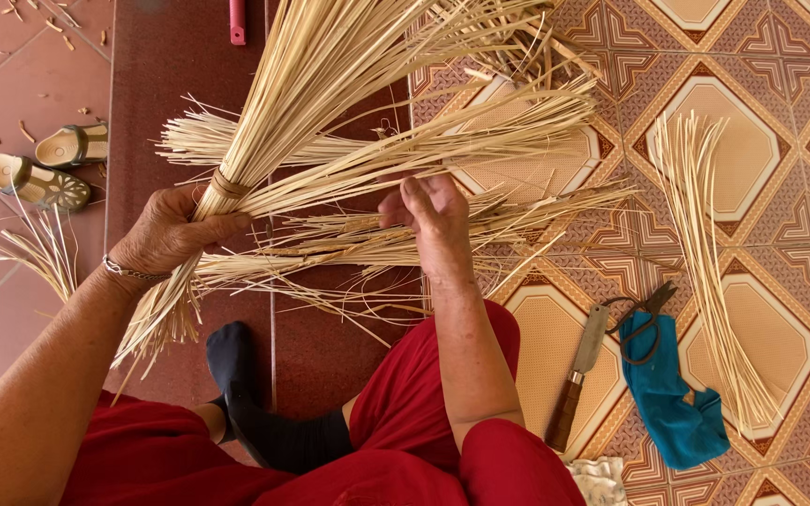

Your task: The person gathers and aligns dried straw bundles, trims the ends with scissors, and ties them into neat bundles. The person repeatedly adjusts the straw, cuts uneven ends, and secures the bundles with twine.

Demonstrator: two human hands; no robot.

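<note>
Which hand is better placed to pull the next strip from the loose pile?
Right. The right hand already rests on the loose strips, fingers free, while the left hand is closed around the tied bundle.

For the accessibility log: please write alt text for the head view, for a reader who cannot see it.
Seen from above, a seated person's left hand grips a tied bundle of pale straw strips while the right hand fingers loose strips. A knife, scissors and blue cloth lie on the patterned tile floor.
</note>
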